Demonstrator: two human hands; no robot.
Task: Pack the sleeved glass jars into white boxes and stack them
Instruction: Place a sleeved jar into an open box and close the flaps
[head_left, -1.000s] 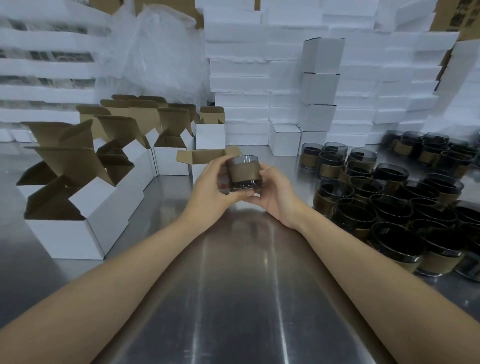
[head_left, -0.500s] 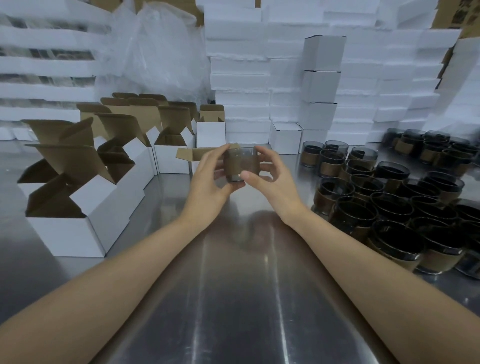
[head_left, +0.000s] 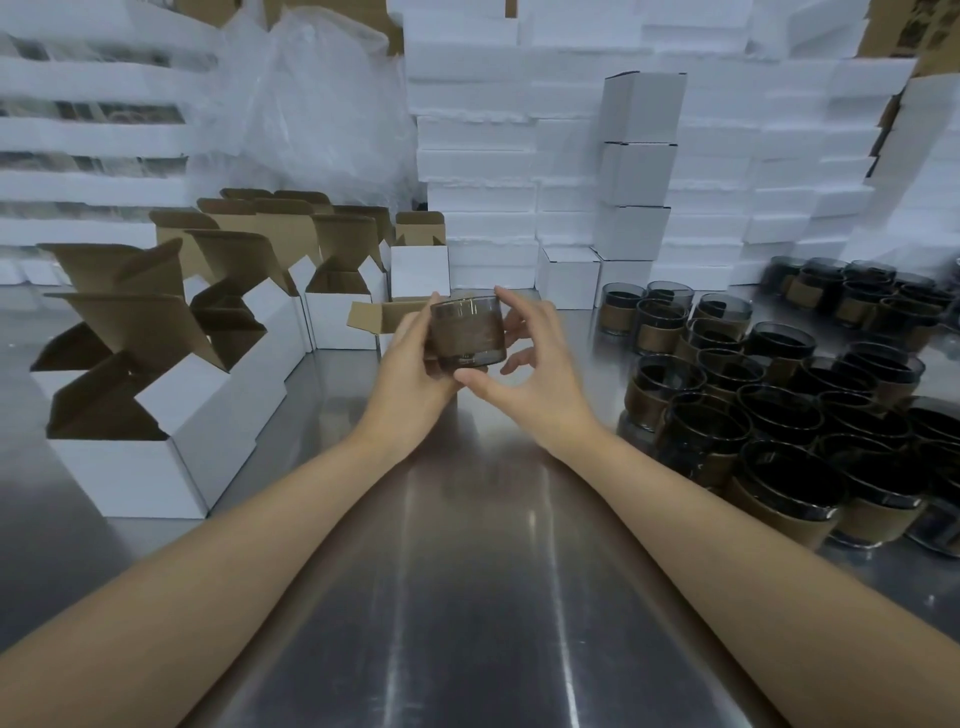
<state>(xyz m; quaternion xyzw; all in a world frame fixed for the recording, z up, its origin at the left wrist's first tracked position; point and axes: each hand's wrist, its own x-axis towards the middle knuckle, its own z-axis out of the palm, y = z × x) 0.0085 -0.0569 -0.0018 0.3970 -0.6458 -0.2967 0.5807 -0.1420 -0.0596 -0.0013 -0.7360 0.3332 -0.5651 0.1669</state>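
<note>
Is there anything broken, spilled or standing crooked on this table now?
Nothing stands out. The held jar looks whole between the left hand and right hand; the jars on the right stand upright, nothing spilled. The stack of closed boxes seems to lean slightly, perhaps only lens distortion.

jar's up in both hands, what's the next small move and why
Probably carry the sleeved jar forward and lower it into the open white box just behind it. Both the left hand and the right hand hold the jar rim-up above the table, and that box, flaps open, looks nearest.
</note>
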